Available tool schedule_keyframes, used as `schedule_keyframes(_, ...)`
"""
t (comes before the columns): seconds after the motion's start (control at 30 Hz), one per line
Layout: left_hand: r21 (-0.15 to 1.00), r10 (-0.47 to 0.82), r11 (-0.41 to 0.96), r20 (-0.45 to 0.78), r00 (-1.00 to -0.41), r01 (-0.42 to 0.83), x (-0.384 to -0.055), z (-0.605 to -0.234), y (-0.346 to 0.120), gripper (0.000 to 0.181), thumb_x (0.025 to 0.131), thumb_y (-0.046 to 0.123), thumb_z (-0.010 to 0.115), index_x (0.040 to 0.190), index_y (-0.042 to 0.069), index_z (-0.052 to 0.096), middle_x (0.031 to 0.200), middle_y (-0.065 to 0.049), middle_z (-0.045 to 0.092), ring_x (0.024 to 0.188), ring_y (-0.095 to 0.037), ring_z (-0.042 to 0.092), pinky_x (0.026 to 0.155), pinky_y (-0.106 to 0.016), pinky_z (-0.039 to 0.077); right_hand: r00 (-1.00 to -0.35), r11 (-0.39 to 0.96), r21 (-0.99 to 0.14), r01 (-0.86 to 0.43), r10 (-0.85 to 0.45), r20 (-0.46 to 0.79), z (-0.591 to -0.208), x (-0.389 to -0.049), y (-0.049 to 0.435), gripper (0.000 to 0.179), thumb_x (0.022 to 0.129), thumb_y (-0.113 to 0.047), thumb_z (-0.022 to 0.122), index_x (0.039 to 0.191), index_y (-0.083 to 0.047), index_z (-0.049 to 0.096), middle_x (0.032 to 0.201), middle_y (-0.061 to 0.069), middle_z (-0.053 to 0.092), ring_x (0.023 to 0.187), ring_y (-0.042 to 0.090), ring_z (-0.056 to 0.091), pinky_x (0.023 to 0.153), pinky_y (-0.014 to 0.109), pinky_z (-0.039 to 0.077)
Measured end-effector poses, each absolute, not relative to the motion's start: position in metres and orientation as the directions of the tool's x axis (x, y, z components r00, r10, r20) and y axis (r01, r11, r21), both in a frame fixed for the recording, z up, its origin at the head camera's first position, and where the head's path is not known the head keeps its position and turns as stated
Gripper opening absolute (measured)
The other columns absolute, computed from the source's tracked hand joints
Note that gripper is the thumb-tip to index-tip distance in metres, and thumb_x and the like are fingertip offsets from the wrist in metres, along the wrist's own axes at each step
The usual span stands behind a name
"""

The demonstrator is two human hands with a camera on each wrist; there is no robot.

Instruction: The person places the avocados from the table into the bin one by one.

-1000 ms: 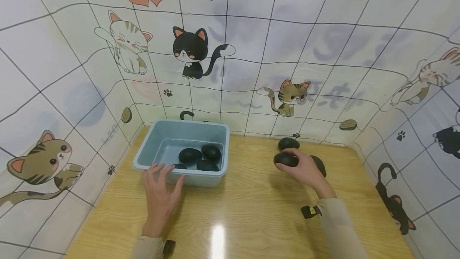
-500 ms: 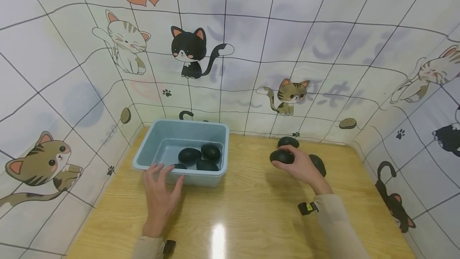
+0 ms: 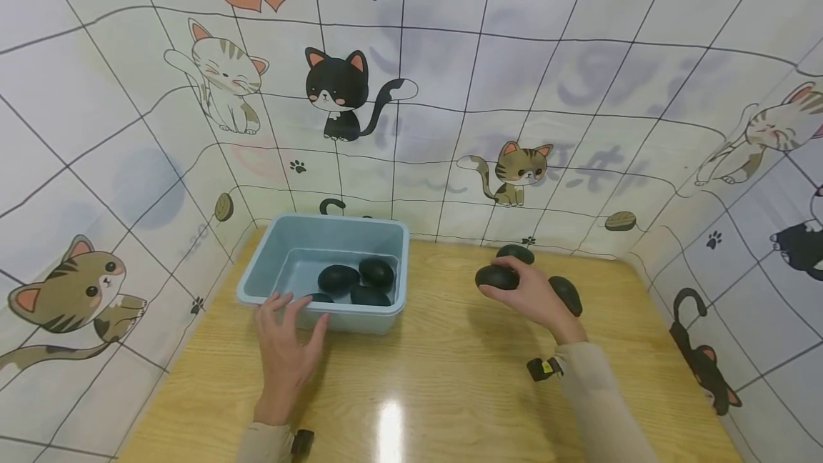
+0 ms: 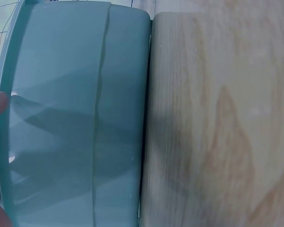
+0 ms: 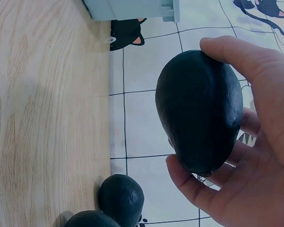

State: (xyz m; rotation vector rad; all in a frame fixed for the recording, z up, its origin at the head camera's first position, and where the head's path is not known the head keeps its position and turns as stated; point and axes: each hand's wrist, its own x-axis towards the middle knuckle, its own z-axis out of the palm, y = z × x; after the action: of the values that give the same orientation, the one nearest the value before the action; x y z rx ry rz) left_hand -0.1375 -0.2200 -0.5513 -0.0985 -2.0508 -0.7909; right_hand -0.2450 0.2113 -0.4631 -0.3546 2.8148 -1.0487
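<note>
My right hand (image 3: 536, 300) grips a dark green avocado (image 3: 497, 277) between thumb and fingers, raised above the table. The right wrist view shows this avocado (image 5: 199, 111) whole, its narrow end pointing down toward the fingers. Behind and beside that hand, two more avocados lie on the table, one near the wall (image 3: 516, 254) and one to the right (image 3: 567, 296). My left hand (image 3: 287, 349) rests with loosely spread fingers at the near rim of a light blue plastic bin (image 3: 343, 226). Several avocados (image 3: 338, 279) lie inside the bin, one partly hidden by its front wall.
The bin stands at the back left of a wooden table (image 3: 437, 363). Walls with printed cats (image 3: 437, 127) close off the back and both sides. Bare tabletop lies between the bin and my right hand.
My right hand has moved slightly left with the avocado in its grip, away from the avocado on the right. The left hand has stayed at the bin's rim.
</note>
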Motion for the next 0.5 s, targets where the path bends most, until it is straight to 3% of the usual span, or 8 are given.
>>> schedule_keyframes(0.27, 0.488, -0.220, 0.797, 0.783, -0.582, 0.355, -0.1382, -0.5499, -0.2195, 0.042, 0.086, 0.029, 0.080, 0.118, 0.003, 0.071, 0.128, -0.032, 0.057, 0.131, -0.055, 0.047, 0.122, -0.078, 0.019, -0.964, 0.723, -0.663, -0.195, -0.267, -0.007, -0.4620, -0.2461, 0.2076, 0.079, 0.090, -0.064, 0.077, 0.153, -0.020, 0.054, 0.155, 0.018, 0.056, 0.130, 0.043, 0.064, 0.102, 0.060, 0.056)
schedule_keyframes(0.5, 0.510, -0.227, 0.795, 0.751, -0.620, 0.328, -0.1356, -0.5507, -0.2201, 0.042, 0.084, 0.024, 0.083, 0.119, 0.003, 0.070, 0.130, -0.031, 0.056, 0.134, -0.054, 0.046, 0.123, -0.077, 0.018, -0.965, 0.728, -0.657, -0.194, -0.264, -0.007, -0.4607, -0.2464, 0.2067, 0.082, 0.089, -0.067, 0.076, 0.153, -0.022, 0.054, 0.157, 0.017, 0.054, 0.132, 0.043, 0.063, 0.103, 0.060, 0.054)
